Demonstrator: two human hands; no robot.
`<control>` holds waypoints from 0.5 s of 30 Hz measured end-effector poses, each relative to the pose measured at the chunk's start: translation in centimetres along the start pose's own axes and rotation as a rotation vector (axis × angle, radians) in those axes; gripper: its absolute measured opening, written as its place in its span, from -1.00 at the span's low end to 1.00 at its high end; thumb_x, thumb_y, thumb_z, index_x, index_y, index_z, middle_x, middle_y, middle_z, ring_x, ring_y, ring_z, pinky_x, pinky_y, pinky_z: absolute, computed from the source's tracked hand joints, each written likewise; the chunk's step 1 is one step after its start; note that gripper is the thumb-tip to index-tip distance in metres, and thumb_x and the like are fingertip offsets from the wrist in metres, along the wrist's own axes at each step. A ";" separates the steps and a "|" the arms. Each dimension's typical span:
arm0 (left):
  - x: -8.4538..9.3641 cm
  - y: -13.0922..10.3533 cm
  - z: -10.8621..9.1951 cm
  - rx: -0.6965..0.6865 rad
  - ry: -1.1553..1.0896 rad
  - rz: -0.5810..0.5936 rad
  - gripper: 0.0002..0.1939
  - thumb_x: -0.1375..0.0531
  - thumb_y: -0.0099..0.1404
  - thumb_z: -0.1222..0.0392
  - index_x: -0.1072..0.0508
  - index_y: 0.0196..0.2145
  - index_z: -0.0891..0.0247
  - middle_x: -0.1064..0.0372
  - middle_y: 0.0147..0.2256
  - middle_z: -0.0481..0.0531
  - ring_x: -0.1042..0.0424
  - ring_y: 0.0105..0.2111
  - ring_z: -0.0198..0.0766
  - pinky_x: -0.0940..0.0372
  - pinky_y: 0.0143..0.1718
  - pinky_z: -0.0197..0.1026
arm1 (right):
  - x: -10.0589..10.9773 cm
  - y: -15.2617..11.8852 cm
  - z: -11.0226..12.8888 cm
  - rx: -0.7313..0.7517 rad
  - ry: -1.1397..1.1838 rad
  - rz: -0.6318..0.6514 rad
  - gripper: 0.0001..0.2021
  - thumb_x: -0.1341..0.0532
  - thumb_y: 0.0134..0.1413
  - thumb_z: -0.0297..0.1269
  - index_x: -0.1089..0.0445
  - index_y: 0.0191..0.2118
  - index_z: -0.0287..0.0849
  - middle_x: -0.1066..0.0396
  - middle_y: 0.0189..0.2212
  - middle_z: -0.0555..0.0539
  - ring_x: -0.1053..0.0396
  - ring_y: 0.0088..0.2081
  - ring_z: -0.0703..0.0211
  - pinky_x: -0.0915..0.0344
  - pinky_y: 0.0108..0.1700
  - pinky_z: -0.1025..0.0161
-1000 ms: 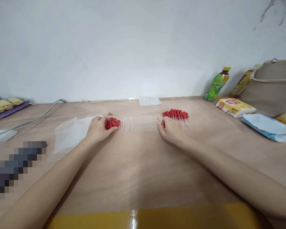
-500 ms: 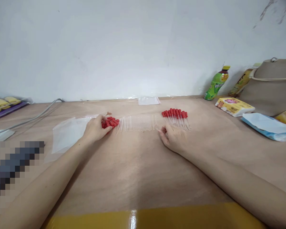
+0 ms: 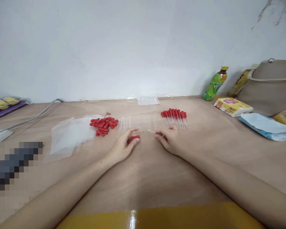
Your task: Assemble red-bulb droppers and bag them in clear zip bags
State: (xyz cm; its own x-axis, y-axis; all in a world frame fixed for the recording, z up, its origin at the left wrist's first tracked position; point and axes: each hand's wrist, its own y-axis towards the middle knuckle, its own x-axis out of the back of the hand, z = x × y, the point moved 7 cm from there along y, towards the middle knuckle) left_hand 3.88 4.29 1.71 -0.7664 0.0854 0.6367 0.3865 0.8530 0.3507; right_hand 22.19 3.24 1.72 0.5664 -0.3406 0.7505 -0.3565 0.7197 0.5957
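Note:
My left hand (image 3: pixel 123 145) is closed on a red rubber bulb (image 3: pixel 135 137), whose end sticks out past the thumb and finger. Across from it, my right hand (image 3: pixel 170 140) pinches a thin clear dropper tube (image 3: pixel 151 131) that points left toward the bulb, the two still apart. A row of clear tubes (image 3: pixel 143 122) lies just beyond both hands. To the left is a heap of loose red bulbs (image 3: pixel 102 124). Right of the row, several droppers with red bulbs (image 3: pixel 173 114) lie side by side, bulbs away from me.
Clear plastic bags (image 3: pixel 66 133) lie at the left, near a grey cable (image 3: pixel 41 113). A small bag (image 3: pixel 148 101) rests by the wall. At right stand a green bottle (image 3: pixel 216 84), a tissue pack (image 3: pixel 233 106), a blue-white packet (image 3: pixel 268 126) and a grey bag (image 3: pixel 269 89).
My left hand has moved right and toward me from the bulb heap, bringing one red bulb. My right hand stays near its place, with its tube now showing beyond the fingertips.

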 end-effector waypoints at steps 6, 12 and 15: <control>-1.3 -0.4 0.6 0.031 -0.106 0.086 -0.76 -0.10 0.25 0.09 -0.38 -0.18 0.26 -0.42 -0.34 0.01 -0.39 -0.43 -0.31 -0.32 -0.38 -0.26 | 0.0 0.1 2.1 0.036 0.086 0.075 -0.79 -0.02 0.18 -0.23 -0.36 -0.30 -0.16 -0.46 -0.42 0.01 -0.26 -0.49 0.33 0.04 -0.17 0.24; -1.3 -0.2 0.4 0.021 -0.132 0.069 -0.81 -0.12 0.24 0.10 -0.39 -0.27 0.27 -0.41 -0.38 0.00 -0.40 -0.37 -0.28 -0.31 -0.34 -0.25 | -0.4 0.1 2.7 0.056 0.113 0.112 -0.80 -0.02 0.18 -0.23 -0.35 -0.31 -0.16 -0.46 -0.39 0.01 -0.28 -0.46 0.33 0.06 -0.19 0.24; -1.3 -0.3 0.4 0.021 -0.142 0.057 -0.81 -0.12 0.24 0.11 -0.40 -0.28 0.28 -0.41 -0.39 0.00 -0.40 -0.38 -0.29 -0.31 -0.34 -0.25 | -0.7 0.1 2.6 0.068 0.138 0.136 -0.80 -0.02 0.18 -0.24 -0.37 -0.30 -0.16 -0.45 -0.43 0.01 -0.29 -0.44 0.31 0.06 -0.18 0.24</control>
State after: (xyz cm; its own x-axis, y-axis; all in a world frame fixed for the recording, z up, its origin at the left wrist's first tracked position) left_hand 4.55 4.11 0.46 -0.8085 0.2049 0.5516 0.4223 0.8549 0.3014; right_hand 19.82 1.97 2.07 0.6043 -0.1537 0.7818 -0.4833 0.7094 0.5130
